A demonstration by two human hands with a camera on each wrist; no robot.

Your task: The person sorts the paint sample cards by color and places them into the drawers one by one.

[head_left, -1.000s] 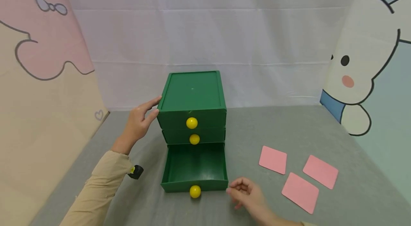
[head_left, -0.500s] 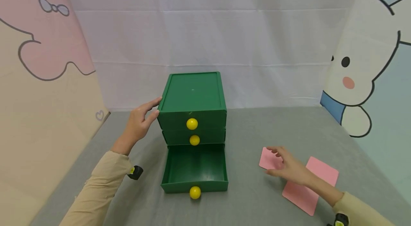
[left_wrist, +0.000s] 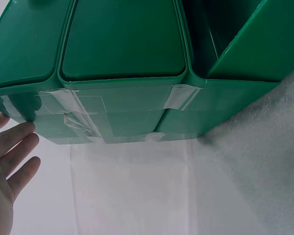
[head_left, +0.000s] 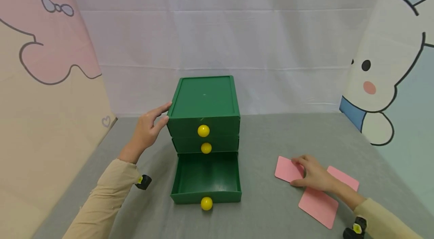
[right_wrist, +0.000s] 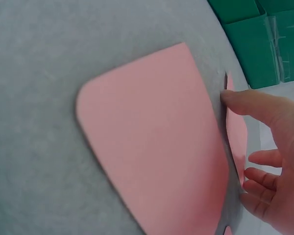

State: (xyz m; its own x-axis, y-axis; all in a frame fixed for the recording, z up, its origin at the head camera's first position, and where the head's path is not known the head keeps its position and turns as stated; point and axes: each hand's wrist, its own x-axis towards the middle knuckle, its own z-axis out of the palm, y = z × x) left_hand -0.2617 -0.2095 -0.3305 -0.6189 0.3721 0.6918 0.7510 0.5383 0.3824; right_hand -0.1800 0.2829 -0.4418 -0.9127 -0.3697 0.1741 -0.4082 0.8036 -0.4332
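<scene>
A green drawer cabinet point(head_left: 203, 97) has yellow knobs on its drawers. Its bottom drawer point(head_left: 186, 198) is pulled out and looks bare inside; the two drawers above are closed. My left hand point(head_left: 145, 131) rests against the cabinet's upper left side, thumb and fingers fairly straight; the left wrist view shows the fingertips at the taped side wall. To the right, my right hand point(head_left: 315, 173) spans the leftmost pink card point(head_left: 285, 168), thumb at the near edge and fingers at the far edge, pinching it flat on the table. Its right end is hidden by the hand.
Two more pink cards lie close by on the grey table point(head_left: 257, 137): a front card point(head_left: 318, 207) and a right-hand card point(head_left: 344, 178), both partly beneath my right hand and forearm. A white curtain point(head_left: 264, 43) hangs behind; printed cloths flank the sides.
My right hand has left the open drawer's right front corner, swung right to the leftmost card, and narrowed its fingers onto that card's edges. The left hand and the cabinet have stayed put.
</scene>
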